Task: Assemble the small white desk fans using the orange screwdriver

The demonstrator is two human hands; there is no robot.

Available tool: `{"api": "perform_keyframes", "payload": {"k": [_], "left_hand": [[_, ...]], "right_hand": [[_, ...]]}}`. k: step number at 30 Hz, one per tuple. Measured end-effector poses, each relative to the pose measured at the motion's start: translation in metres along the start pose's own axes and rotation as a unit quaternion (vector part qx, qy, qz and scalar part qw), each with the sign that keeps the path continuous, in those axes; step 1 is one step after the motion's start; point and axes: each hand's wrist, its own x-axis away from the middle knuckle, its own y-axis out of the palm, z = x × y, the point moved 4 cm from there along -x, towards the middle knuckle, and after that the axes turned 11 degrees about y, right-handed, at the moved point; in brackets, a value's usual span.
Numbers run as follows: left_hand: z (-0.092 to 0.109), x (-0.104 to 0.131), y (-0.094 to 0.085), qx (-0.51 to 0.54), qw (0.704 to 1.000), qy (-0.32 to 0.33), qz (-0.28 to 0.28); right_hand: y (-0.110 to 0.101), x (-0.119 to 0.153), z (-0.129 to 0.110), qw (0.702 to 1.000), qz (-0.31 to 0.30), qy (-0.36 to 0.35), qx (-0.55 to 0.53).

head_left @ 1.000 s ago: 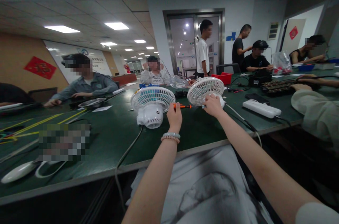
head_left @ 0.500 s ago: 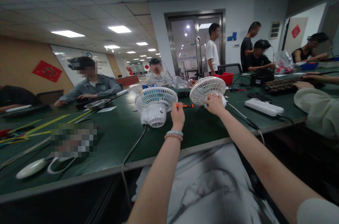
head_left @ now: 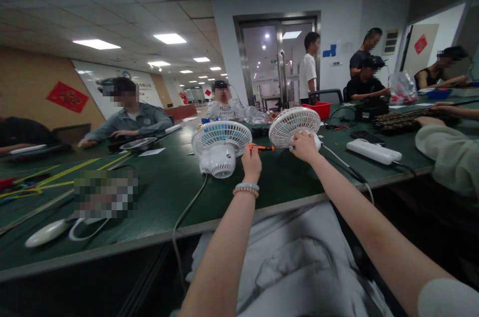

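My left hand (head_left: 252,161) is closed around an orange-and-black screwdriver (head_left: 263,148), held level above the table. Its shaft points right, toward the fingertips of my right hand (head_left: 304,146). Those fingers are pinched together at the shaft's end, where a small bluish bit shows; what exactly they grip is too small to tell. Behind my right hand stands a white fan (head_left: 294,125), its motor housing mostly hidden by the hand. A second white fan (head_left: 220,157), left of my left hand, has its motor housing facing me and a grey cord hanging over the table edge.
On the green table (head_left: 160,202), a white power strip (head_left: 374,152) and a dark phone (head_left: 367,137) lie to the right. A red bin (head_left: 317,109) and clear plastic bags (head_left: 256,115) sit farther back. Yellow strips (head_left: 71,173) lie left. Several people sit around the table.
Both my hands keep nearly the same places, with the screwdriver still between them. In the background, the standing person in white has shifted right.
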Motion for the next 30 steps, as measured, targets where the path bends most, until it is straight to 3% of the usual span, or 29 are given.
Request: {"api": "perform_keyframes", "payload": {"k": [11,30], "left_hand": [[0.0065,-0.0009,-0.0046,-0.093,0.995,-0.018,-0.027],[0.0056,-0.0009,-0.0029,-0.108,0.994,0.007,-0.023]], "right_hand": [[-0.0004,0.0000,-0.0009,1.000,-0.013,0.001,0.010],[0.0003,0.0003,0.0019,1.000,-0.012,-0.001,0.009]]}}
